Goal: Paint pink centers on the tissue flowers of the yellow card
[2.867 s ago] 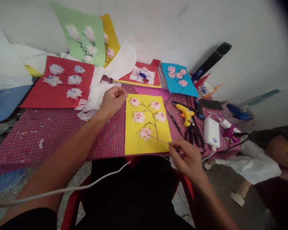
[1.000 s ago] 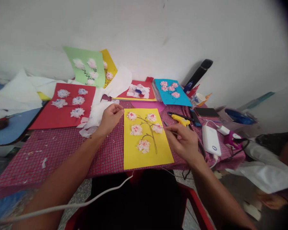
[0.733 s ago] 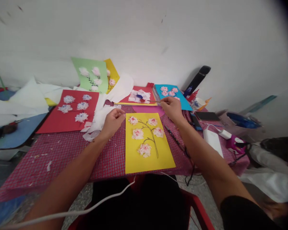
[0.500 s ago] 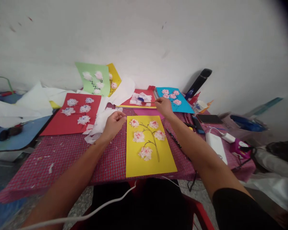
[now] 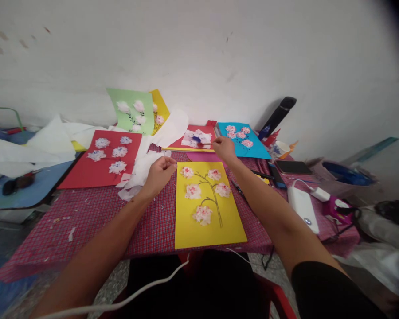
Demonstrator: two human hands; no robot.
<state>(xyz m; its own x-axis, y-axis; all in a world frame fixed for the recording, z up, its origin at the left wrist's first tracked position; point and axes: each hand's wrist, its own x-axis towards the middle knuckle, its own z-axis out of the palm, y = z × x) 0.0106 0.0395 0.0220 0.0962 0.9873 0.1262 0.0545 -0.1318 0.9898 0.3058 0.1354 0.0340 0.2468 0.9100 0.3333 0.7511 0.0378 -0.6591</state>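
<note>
A paintbrush point(image 5: 206, 143) is pinched in my right hand point(image 5: 224, 148). Its tip rests at a dark blue smear on a white paint-stained tissue point(image 5: 188, 138), which lies on a red sheet at the back of the table. In front of me is a yellow sheet point(image 5: 194, 232) bearing several pink-tipped white tissue flowers point(image 5: 202, 215) and a drawn branching stem point(image 5: 216, 199). My left hand point(image 5: 161, 175) has thumb and fingers closed together at the upper left corner of the yellow sheet. A dark pen point(image 5: 238, 189) lies partly under my right forearm.
A red flower card point(image 5: 78, 170) lies left; a green one point(image 5: 115, 99) leans on the wall. Behind my right hand is a blue card point(image 5: 262, 152). A paper cup point(image 5: 280, 148), phone point(image 5: 293, 167) and white power bank point(image 5: 302, 208) stand right. A white cable point(image 5: 146, 288) crosses my lap.
The view has shifted slightly. My right hand and the paintbrush have moved very little over the stained tissue. The left hand stays at the yellow sheet's corner.
</note>
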